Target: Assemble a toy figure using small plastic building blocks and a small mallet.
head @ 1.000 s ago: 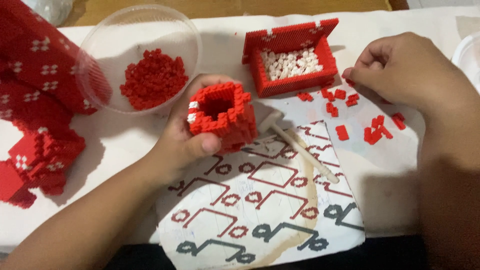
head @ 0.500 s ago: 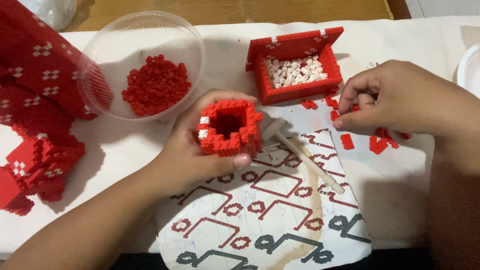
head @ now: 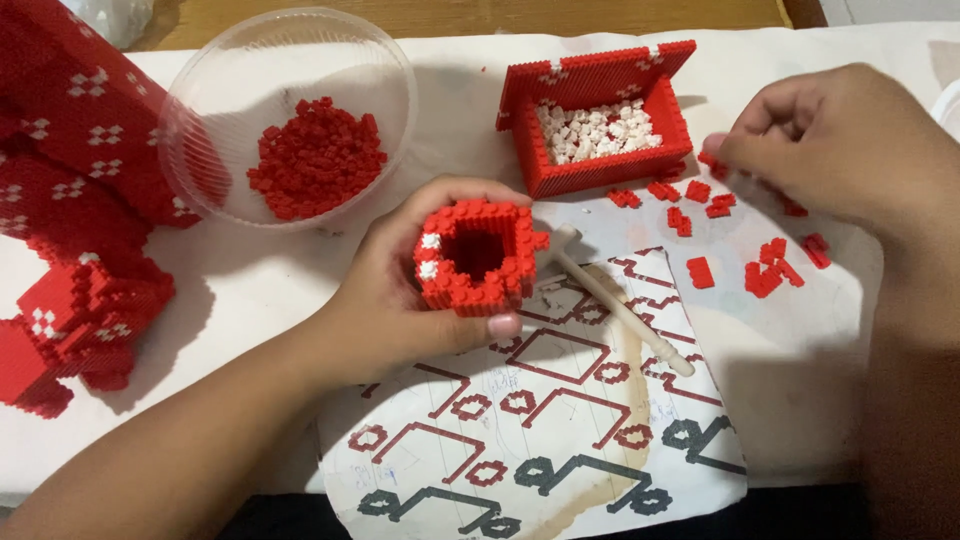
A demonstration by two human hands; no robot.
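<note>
Fig. — Head view, brick-build at the tabletop (head: 300, 290) (white-covered). We held the hollow red block piece (head: 472, 257), open side up, in our left hand (head: 400, 300); fingers were wrapped round it, thumb along its lower edge, so it sat above the sheet, just left of the white tool (head: 615, 300). Two white bricks showed on its left wall. Our right hand (head: 830, 140) was over the loose red bricks (head: 770, 270) scattered at right; fingers were curled and pinched at the tips, touching or just above a brick near the box; whether one was actually gripped, we could not tell. Behind: red box (head: 600, 125) w/ white bricks inside, lid tilted back; clear bowl (head: 290, 110) w/ a heap of red bricks; large red model (head: 70, 230) at far left, w/ white marks. The printed pattern sheet (head: 540, 420) lay under the tool, near edge of tabletop.

Step in hand (our reading): picking a single red brick w/ the right hand while the left kept the piece steady. Next move would call for a clean pinch on one brick only, then bringing it over the rim of the piece & pressing down square, w/ the left hand bracing the wall from below so studs seat w/o cracking the thin ring.
</note>
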